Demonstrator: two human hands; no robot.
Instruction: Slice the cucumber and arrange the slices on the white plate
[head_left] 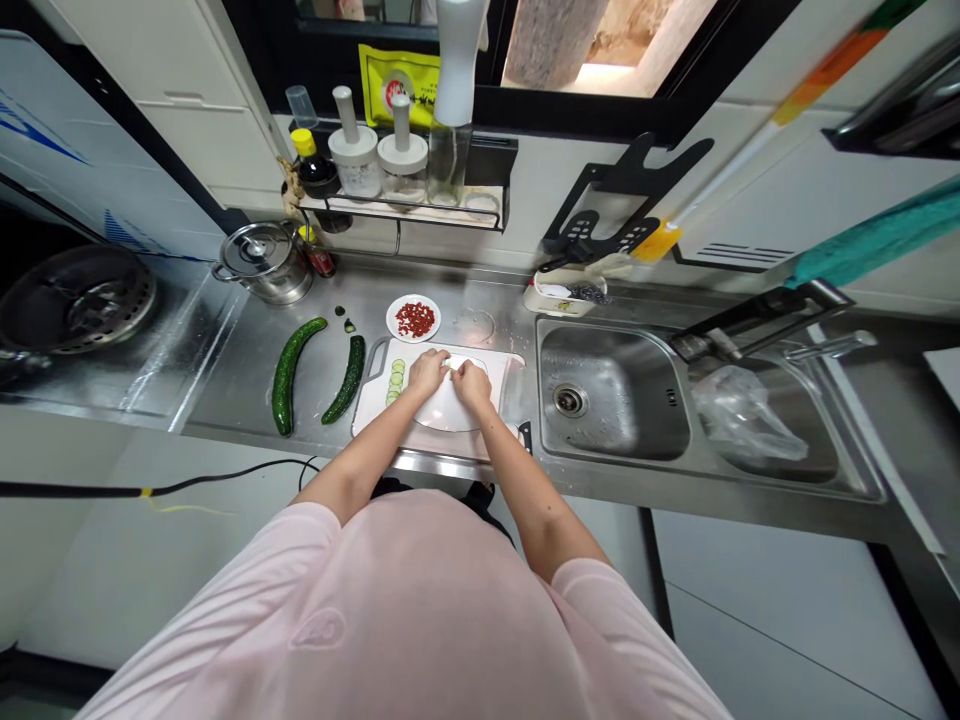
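Observation:
My left hand (430,371) and my right hand (472,384) meet over a white plate (448,412), fingers closed and fingertips almost touching. Between the fingertips shows a small pale-green piece that looks like a cucumber slice (451,371); the fingers cover most of it. Beneath the plate lies a white cutting board (367,405). A row of cucumber slices (396,382) rests on the board, left of my left hand. Part of a knife's black handle (526,436) shows at the board's right front corner.
Left of the board lie a cut cucumber (346,382), a whole cucumber (291,375) and small end pieces. A small plate of chopped red pieces (414,318) stands behind the board. The sink (611,390) is to the right, a lidded pot (268,262) back left.

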